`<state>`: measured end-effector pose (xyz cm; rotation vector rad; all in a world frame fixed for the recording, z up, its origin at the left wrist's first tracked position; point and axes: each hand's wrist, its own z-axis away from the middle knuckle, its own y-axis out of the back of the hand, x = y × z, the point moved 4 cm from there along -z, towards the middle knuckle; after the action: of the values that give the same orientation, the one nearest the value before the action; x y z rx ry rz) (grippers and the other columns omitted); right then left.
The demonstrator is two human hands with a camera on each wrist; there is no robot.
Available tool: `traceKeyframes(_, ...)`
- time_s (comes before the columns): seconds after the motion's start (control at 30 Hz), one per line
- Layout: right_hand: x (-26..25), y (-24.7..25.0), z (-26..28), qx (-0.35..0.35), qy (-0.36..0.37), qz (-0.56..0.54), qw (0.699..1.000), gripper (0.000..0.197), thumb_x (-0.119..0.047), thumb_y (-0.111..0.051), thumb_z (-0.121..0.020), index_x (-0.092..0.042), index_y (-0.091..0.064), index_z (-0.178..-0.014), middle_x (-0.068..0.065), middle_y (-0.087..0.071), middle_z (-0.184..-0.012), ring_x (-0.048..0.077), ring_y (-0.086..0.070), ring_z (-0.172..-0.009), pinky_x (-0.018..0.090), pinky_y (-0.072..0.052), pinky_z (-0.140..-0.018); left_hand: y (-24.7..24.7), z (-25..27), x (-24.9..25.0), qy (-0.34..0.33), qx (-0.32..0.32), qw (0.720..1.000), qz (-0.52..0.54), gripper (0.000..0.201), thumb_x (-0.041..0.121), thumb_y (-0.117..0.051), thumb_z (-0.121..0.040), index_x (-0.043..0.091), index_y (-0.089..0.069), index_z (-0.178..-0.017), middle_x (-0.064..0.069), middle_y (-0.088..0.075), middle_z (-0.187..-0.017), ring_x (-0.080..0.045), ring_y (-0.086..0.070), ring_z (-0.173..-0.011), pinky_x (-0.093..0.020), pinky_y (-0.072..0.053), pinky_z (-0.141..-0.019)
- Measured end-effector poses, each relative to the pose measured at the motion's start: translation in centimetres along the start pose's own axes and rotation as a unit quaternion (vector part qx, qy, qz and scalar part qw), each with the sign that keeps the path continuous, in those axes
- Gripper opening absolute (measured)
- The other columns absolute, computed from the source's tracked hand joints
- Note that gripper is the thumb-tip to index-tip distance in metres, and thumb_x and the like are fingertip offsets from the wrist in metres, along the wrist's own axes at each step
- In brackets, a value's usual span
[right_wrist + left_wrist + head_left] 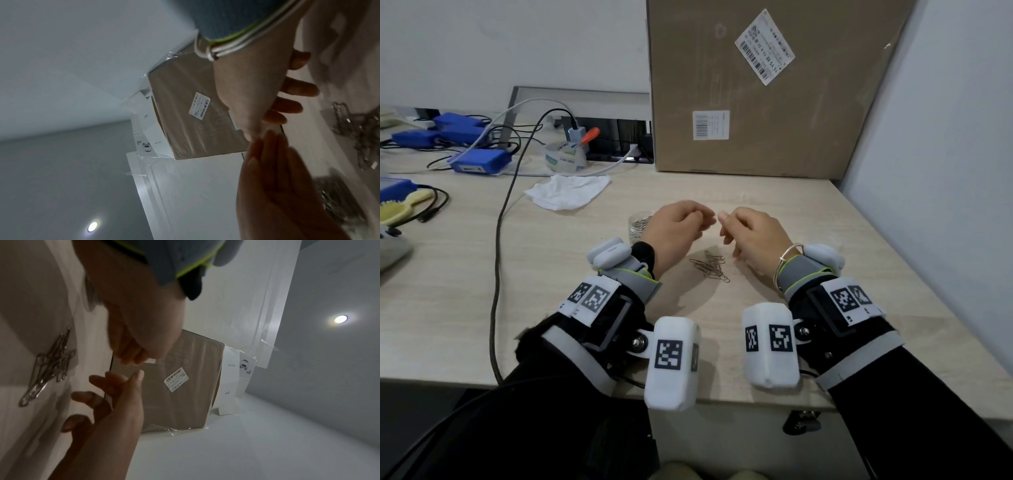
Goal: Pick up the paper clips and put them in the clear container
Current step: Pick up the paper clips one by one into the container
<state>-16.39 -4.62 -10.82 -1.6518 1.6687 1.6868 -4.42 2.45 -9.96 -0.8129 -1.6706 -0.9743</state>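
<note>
Both hands are hovering just above the counter (825,219) with fingertips nearly meeting in the middle. The left hand (676,228) has its fingers curled inward, thumb and index tips close together; I honestly can't tell if there's a clip pinched in there, too small and blurry. The right hand (751,233) has thumb and forefinger brought together at the tip while the other fingers hang spread toward the counter; again can't tell if it's holding anything. Both wrists wear strapped-on rigs with white blocks and black-and-white markers. The counter is light wood grain, with a white wall behind and a white partition on the right. Going left to right: blue boxes with cables (479,161), a roll of tape (565,157), a crumpled tissue (566,192), then a big cardboard box (763,85) leaning at the back. The clear container (637,228) sits just beside the left hand on its outer side, already holding clips. The loose paper clips (710,265) lie in a small pile on the counter between the two wrists, nearer the person than the fingertips.
</note>
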Motion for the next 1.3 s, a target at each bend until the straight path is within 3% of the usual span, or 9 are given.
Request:
traceKeyframes(0.07, 0.3, 0.1, 0.2, -0.053, 0.011, 0.087, 0.995, 0.034, -0.051, -0.061, -0.079, -0.020, -0.064, -0.093, -0.003, -0.062, -0.096, 0.011, -0.055, -0.077, 0.026, -0.045, -0.073, 1.3, -0.2, 0.4, -0.057, 0.069, 0.996, -0.028, 0.028, 0.005, -0.038, -0.089, 0.014, -0.065, -0.091, -0.009, -0.071, -0.098, -0.016, -0.066, -0.090, -0.034, -0.052, -0.087)
traceKeyframes(0.13, 0.6, -0.3, 0.6, -0.147, 0.000, 0.157, 0.977, 0.055, -0.056, -0.069, -0.068, -0.026, -0.058, -0.113, -0.005, -0.050, -0.110, 0.011, -0.049, -0.094, 0.028, -0.042, -0.087, 2.6, -0.1, 0.4, -0.083, 0.133, 0.984, -0.081, 0.025, 0.010, -0.041, -0.086, 0.022, -0.063, -0.087, -0.001, -0.072, -0.098, -0.020, -0.066, -0.091, -0.033, -0.050, -0.081)
traceKeyframes(0.23, 0.5, -0.6, 0.9, -0.193, 0.015, 0.194, 0.962, 0.069, -0.050, -0.076, -0.063, -0.024, -0.053, -0.123, -0.006, -0.041, -0.113, 0.012, -0.042, -0.104, 0.029, -0.038, -0.098, 3.9, -0.3, 0.2, -0.069, 0.184, 0.959, -0.205, 0.028, 0.017, -0.048, -0.087, 0.016, -0.058, -0.113, -0.003, -0.062, -0.120, -0.023, -0.055, -0.114, -0.031, -0.040, -0.093)
traceKeyframes(0.37, 0.1, -1.6, 0.8, -0.185, 0.058, 0.172, 0.966, 0.048, -0.036, -0.075, -0.072, -0.017, -0.060, -0.113, -0.002, -0.044, -0.105, 0.012, -0.048, -0.089, 0.021, -0.039, -0.084, 4.1, -0.4, -1.2, 0.054, 0.168, 0.927, -0.332, 0.063, 0.035, -0.057, -0.081, 0.017, -0.035, -0.138, -0.006, -0.035, -0.144, -0.030, -0.034, -0.133, -0.044, -0.027, -0.107)
traceKeyframes(0.47, 0.1, -2.3, 0.5, -0.172, 0.092, 0.167, 0.967, 0.033, -0.029, -0.072, -0.077, -0.015, -0.062, -0.105, 0.001, -0.047, -0.099, 0.012, -0.047, -0.079, 0.020, -0.037, -0.076, 3.9, -0.3, -2.1, 0.099, 0.139, 0.927, -0.333, 0.082, 0.038, -0.063, -0.078, 0.015, -0.021, -0.145, -0.009, -0.024, -0.148, -0.034, -0.034, -0.133, -0.044, -0.029, -0.106)
traceKeyframes(0.57, 0.1, -2.6, 0.4, -0.168, 0.118, 0.180, 0.962, 0.024, -0.025, -0.067, -0.082, -0.012, -0.061, -0.101, 0.000, -0.047, -0.096, 0.003, -0.044, -0.073, 0.017, -0.032, -0.073, 3.9, -0.4, -2.6, 0.125, 0.115, 0.931, -0.324, 0.091, 0.034, -0.066, -0.079, 0.013, -0.010, -0.147, -0.013, -0.022, -0.148, -0.038, -0.039, -0.130, -0.042, -0.033, -0.104)
traceKeyframes(0.8, -0.6, -3.6, 0.4, -0.180, 0.117, 0.256, 0.943, 0.018, -0.018, -0.055, -0.090, -0.004, -0.054, -0.101, 0.013, -0.050, -0.110, 0.030, -0.054, -0.094, 0.040, -0.042, -0.086, 3.9, -0.6, -2.9, 0.129, 0.114, 0.930, -0.325, 0.085, 0.028, -0.063, -0.084, 0.008, -0.011, -0.147, -0.017, -0.026, -0.147, -0.038, -0.038, -0.130, -0.041, -0.032, -0.104)
traceKeyframes(1.0, -0.9, -4.0, 0.2, -0.193, 0.105, 0.314, 0.924, 0.016, -0.015, -0.044, -0.095, -0.004, -0.049, -0.106, 0.014, -0.047, -0.116, 0.031, -0.051, -0.097, 0.033, -0.035, -0.078, 4.0, -0.8, -3.0, 0.127, 0.119, 0.929, -0.326, 0.070, 0.026, -0.059, -0.086, 0.006, -0.021, -0.142, -0.018, -0.032, -0.142, -0.039, -0.042, -0.126, -0.042, -0.035, -0.101)
traceKeyframes(1.3, -0.7, -4.0, 0.0, -0.189, 0.102, 0.311, 0.926, 0.012, -0.013, -0.044, -0.094, -0.006, -0.049, -0.103, 0.014, -0.049, -0.113, 0.030, -0.051, -0.099, 0.033, -0.037, -0.081, 3.5, -1.1, -2.9, 0.103, 0.103, 0.940, -0.309, 0.070, 0.025, -0.062, -0.084, 0.005, -0.025, -0.140, -0.020, -0.037, -0.139, -0.037, -0.043, -0.126, -0.044, -0.037, -0.105)
